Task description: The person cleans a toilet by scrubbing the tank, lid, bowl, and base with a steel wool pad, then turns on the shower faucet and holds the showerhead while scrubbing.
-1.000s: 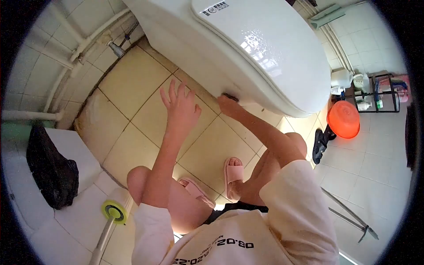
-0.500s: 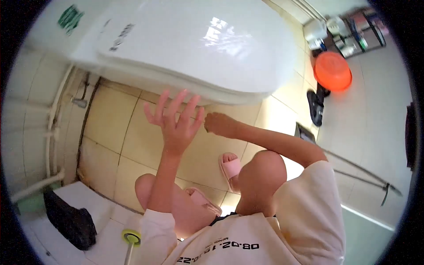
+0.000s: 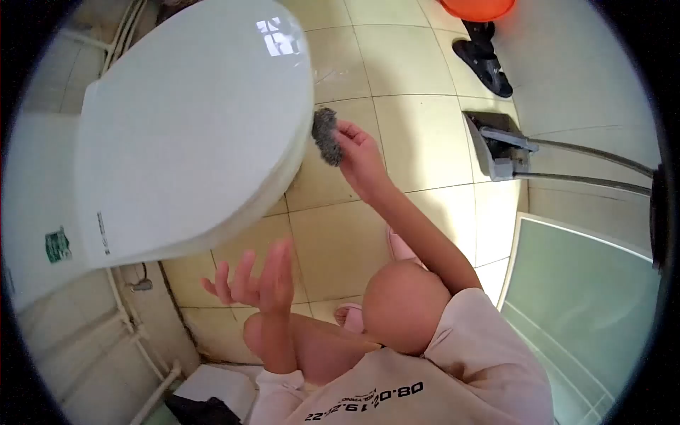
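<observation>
My right hand (image 3: 363,159) is closed on a fuzzy grey scouring pad (image 3: 326,137), pinched between thumb and fingers. The pad is right at the rounded front edge of a white toilet (image 3: 191,127); whether it presses on the rim I cannot tell. The toilet's lid is down, with light glinting on it. Below the toilet's near side, my left hand (image 3: 258,280) is raised over the floor with its fingers spread and nothing in it.
A long-handled dustpan (image 3: 496,145) stands against the right wall. Black sandals (image 3: 484,67) and an orange basin (image 3: 478,7) are beyond it. Pipes (image 3: 134,319) run along the left wall, near a black item (image 3: 202,411) on a white surface. A glass panel (image 3: 567,304) is at lower right.
The view has turned, and the toilet sits further left in it. My right hand has moved away from my left to the toilet's front edge, and the grey pad now shows. My left hand remains open.
</observation>
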The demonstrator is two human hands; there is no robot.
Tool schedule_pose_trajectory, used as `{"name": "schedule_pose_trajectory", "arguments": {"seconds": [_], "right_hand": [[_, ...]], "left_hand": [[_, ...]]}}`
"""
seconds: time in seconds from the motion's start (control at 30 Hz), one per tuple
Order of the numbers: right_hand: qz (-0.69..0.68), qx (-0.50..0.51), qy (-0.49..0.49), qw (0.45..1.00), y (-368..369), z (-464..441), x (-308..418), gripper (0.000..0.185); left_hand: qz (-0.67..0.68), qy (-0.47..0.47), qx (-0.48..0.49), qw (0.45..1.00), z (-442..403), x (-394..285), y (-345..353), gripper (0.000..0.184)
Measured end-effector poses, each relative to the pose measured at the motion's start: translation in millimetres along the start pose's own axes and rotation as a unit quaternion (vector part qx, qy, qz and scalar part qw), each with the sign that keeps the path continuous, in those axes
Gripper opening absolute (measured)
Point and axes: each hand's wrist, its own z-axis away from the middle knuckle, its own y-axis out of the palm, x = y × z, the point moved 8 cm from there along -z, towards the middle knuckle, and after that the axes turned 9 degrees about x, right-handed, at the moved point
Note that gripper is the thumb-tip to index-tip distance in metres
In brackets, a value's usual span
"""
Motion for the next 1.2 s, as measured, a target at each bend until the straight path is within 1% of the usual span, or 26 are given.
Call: {"name": "schedule_pose_trajectory", "arguments": {"seconds": [0.03,0.07,0.1,0.13,0.2,0.23,0.3,0.37,0.43,0.47,0.53,0.57,0.63,0.67,0.73,0.77,0.83,0.87,0.9,0.97,1.03,1.07,1.1,1.13,1.17,1.2], "right_hand": [[-0.013,-0.005,-0.006,1.0,6,3,1,0.021],[0.084,0.011,-0.075,0.994,15,8,13,0.019],[0.186,0.026,-0.137,0.973,26,9,24,0.017],[0.18,0.021,-0.136,0.974,30,3,24,0.017],[0.147,-0.056,-0.197,0.968,27,-7,37,0.013],[0.144,-0.056,-0.197,0.968,27,-13,44,0.013],[0.284,-0.052,-0.148,0.946,31,-29,53,0.011],[0.306,-0.062,-0.145,0.939,21,-14,34,0.011],[0.334,-0.018,-0.23,0.914,29,8,27,0.013],[0.334,-0.016,-0.231,0.914,26,5,29,0.013],[0.32,0.022,-0.247,0.914,30,-4,39,0.015],[0.319,0.023,-0.247,0.915,29,-22,49,0.015],[0.351,-0.003,-0.139,0.926,25,-75,65,0.016],[0.347,-0.005,-0.145,0.926,25,-81,66,0.016],[0.288,0.007,-0.101,0.952,18,-95,53,0.014],[0.283,0.004,-0.102,0.954,12,-91,45,0.014],[0.244,0.0,-0.191,0.951,10,-66,40,0.012],[0.205,0.014,-0.223,0.953,9,-66,42,0.013],[0.202,0.008,-0.22,0.954,6,-78,43,0.013],[0.252,0.032,-0.209,0.944,5,-111,39,0.01],[0.238,0.023,-0.195,0.951,0,-132,19,0.011],[0.232,0.022,-0.187,0.954,-4,-137,10,0.011],[0.295,-0.002,-0.146,0.944,-10,-132,-3,0.011],[0.251,-0.011,-0.124,0.96,-18,-127,-23,0.013],[0.207,-0.023,-0.105,0.972,-25,-123,-42,0.014],[0.22,-0.029,-0.135,0.966,-30,-118,-52,0.014]], "left_hand": [[-0.034,0.009,0.023,0.999,-1,-2,6,0.02],[-0.034,0.022,0.029,0.999,-3,-4,11,0.02],[-0.024,-0.006,0.04,0.999,-3,-2,17,0.019],[-0.016,-0.038,0.051,0.998,-4,1,21,0.017],[-0.02,-0.03,0.062,0.997,-7,-4,30,0.017],[-0.021,-0.025,0.064,0.997,-10,-7,33,0.016],[-0.034,-0.026,0.064,0.997,-13,-8,35,0.017],[-0.043,-0.027,0.065,0.997,-16,-9,35,0.017],[-0.044,-0.046,0.07,0.995,-17,-5,37,0.017],[-0.045,-0.047,0.069,0.996,-19,-5,39,0.017],[-0.047,-0.054,0.075,0.995,-21,-5,41,0.017],[-0.049,-0.053,0.074,0.995,-23,-6,41,0.017],[-0.059,-0.034,0.078,0.995,-32,-12,41,0.018],[-0.059,-0.027,0.076,0.995,-36,-14,42,0.018],[-0.082,-0.004,0.076,0.994,-46,-21,44,0.016],[-0.082,0.001,0.078,0.994,-50,-25,43,0.016],[-0.109,-0.05,0.093,0.988,-57,-25,41,0.016],[-0.109,-0.045,0.097,0.988,-61,-31,42,0.016],[-0.098,-0.03,0.103,0.989,-63,-39,42,0.015],[-0.089,-0.015,0.122,0.988,-59,-48,49,0.014],[0.003,0.094,0.199,0.975,-46,-66,71,0.019],[0.001,0.097,0.21,0.973,-43,-70,81,0.019],[0.061,0.059,0.267,0.96,-40,-71,103,0.022],[0.121,0.02,0.32,0.939,-34,-72,124,0.026],[0.122,0.023,0.327,0.937,-29,-74,135,0.026],[0.139,-0.009,0.36,0.923,-18,-69,150,0.028]]}}
